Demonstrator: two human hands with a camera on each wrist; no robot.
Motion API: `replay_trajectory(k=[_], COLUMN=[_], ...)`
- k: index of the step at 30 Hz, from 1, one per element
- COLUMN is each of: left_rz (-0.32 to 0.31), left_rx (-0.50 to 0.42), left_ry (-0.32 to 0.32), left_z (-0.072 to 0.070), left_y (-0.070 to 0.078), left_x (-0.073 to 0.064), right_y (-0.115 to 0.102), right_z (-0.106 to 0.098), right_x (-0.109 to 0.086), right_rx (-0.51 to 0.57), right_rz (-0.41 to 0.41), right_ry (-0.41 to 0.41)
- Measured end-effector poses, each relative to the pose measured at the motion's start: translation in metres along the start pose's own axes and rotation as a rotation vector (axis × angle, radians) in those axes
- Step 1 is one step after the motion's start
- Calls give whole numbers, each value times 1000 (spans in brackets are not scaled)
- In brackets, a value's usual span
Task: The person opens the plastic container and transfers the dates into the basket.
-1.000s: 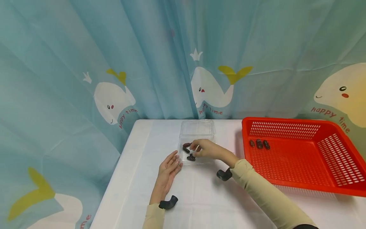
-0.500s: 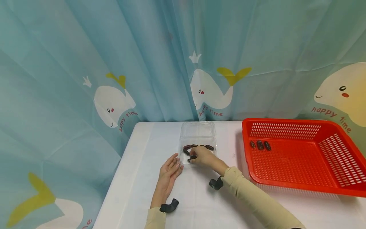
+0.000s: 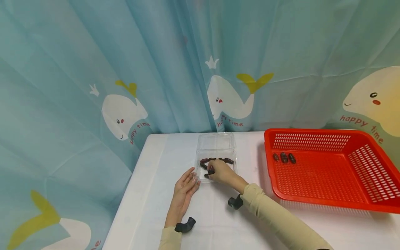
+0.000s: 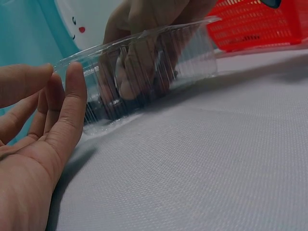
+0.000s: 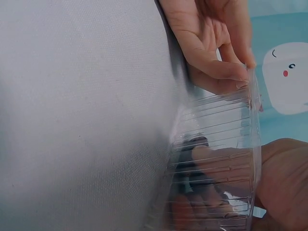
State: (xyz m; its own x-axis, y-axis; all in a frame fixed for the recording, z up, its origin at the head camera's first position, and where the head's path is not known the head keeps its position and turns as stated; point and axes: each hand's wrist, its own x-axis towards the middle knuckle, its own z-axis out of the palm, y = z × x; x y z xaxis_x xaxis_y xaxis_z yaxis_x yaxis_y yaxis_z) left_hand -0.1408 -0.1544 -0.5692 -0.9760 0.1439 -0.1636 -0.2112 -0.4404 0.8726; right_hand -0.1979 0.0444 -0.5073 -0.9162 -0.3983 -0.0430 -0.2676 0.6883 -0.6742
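In the head view a clear plastic box (image 3: 233,171) stands on the table with its lid (image 3: 216,141) folded back. Several dark brown dates lie inside, including one date (image 3: 229,161) at the back right. My left hand (image 3: 183,190) pinches the box's front left corner between thumb and fingers; the left wrist view shows these fingers (image 4: 74,89) at the rim. Reaching down into the box, my right hand (image 3: 223,172) holds a dark date (image 3: 211,172) near the front left. Through the ribbed wall in the right wrist view, the right fingertips are only partly seen.
A red perforated basket (image 3: 318,180) stands to the right, with three dates (image 3: 284,157) at its back left. The white-covered table (image 3: 212,215) ends at a blue curtain (image 3: 175,69) with whale prints.
My right hand has lowered toward the box's front, uncovering dates at the back. In the last half second it has hardly shifted. The left hand keeps its place on the corner.
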Motion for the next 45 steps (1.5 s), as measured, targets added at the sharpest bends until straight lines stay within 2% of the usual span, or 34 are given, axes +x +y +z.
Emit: replay_trajectory(k=[21,33,38,45], left_rz=[4,9,7,11], left_rx=[-2,-6,-14,-12], left_ry=[13,8,7,3], left_z=[1,2,2,3], left_y=[-2,1,1,2], left_x=[-3,-4,-4,-3], right_y=[4,5,7,11], right_z=[-8,-32,-45,-67], right_x=[-1,-3,-4,-13], right_rx=[64,154,247,472], right_rz=[63,79,83,126], right_ry=[-22,-27,-24,-19])
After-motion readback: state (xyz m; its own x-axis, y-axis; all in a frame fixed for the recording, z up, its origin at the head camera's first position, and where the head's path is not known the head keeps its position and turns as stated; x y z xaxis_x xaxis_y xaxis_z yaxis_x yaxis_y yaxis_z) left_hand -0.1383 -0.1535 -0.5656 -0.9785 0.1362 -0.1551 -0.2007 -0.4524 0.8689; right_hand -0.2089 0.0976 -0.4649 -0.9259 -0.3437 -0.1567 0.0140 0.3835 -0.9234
